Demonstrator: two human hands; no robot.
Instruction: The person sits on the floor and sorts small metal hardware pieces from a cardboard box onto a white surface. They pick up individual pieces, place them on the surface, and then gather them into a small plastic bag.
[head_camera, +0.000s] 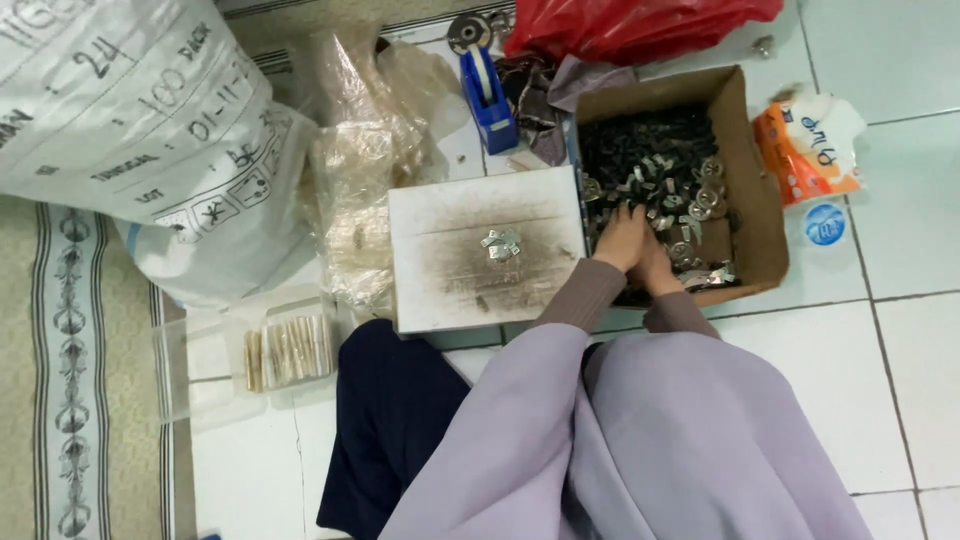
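Both of my hands reach into a brown cardboard box (752, 170) that holds many small metal clips and round discs (660, 160). My left hand (620, 238) rests on the parts near the box's left wall, fingers curled among them. My right hand (662, 270) lies just beside and below it, mostly hidden by the left one. Whether either hand grips a part is hidden. A white board (440, 285), smudged dark, lies left of the box with a few small metal pieces (501, 243) on it.
A big white printed sack (140, 120) sits at the far left, crumpled clear plastic bags (360, 150) next to it. A blue tape dispenser (487, 95), a red plastic bag (630, 25), an orange-and-white packet (810, 145) and a clear tray of packed sticks (290, 350) surround the spot on the tiled floor.
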